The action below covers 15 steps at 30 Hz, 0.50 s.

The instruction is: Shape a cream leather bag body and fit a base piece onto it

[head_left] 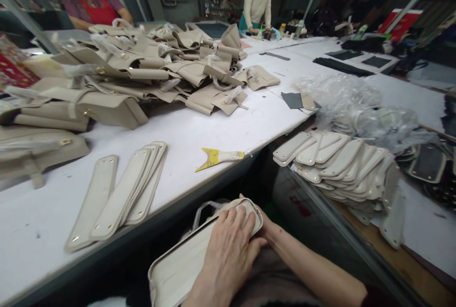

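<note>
An oblong beige bag piece (185,259) with a raised rim lies across my lap, below the table edge. My left hand (226,254) rests flat on its far end, fingers spread and thumb to the right. My right hand (266,228) comes in from the right and is mostly hidden behind that end of the piece. Only its wrist and a fingertip at the rim show, and it seems to hold the piece from underneath. A pale strap loop (201,209) sticks out beyond the piece.
On the white table (199,131) lie several flat beige panels (117,193), a yellow-tipped scraper (218,157) and a heap of beige bags (142,69). To the right lie stacked panels (338,159) and clear plastic bags (356,102). Two people (257,5) work at the far side.
</note>
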Available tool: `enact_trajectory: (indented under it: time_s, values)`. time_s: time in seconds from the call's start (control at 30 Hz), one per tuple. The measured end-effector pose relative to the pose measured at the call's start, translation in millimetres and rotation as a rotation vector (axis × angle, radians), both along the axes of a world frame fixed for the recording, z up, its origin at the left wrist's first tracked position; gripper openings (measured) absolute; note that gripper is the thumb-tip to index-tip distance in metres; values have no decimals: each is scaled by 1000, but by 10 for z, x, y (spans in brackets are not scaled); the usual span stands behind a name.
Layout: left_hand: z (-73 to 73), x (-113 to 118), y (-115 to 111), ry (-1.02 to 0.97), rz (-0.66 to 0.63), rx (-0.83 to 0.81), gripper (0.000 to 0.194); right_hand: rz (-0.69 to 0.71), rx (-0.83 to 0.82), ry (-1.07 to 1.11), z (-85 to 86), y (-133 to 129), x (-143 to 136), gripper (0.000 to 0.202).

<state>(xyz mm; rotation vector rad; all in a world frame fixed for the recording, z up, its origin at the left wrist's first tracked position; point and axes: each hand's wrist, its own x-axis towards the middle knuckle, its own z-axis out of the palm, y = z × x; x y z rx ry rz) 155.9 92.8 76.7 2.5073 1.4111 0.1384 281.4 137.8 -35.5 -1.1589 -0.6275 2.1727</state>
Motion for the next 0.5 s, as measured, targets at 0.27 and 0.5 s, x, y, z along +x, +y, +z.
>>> enact_trajectory:
  time_s: [0.27, 0.5]
  values:
    - [41, -41, 19, -23, 4, -14, 39, -99, -116, -5, 366, -197, 216, 57]
    - [19, -86, -5, -63, -6, 6, 40, -18, 6, 75, 552, -185, 413, 42]
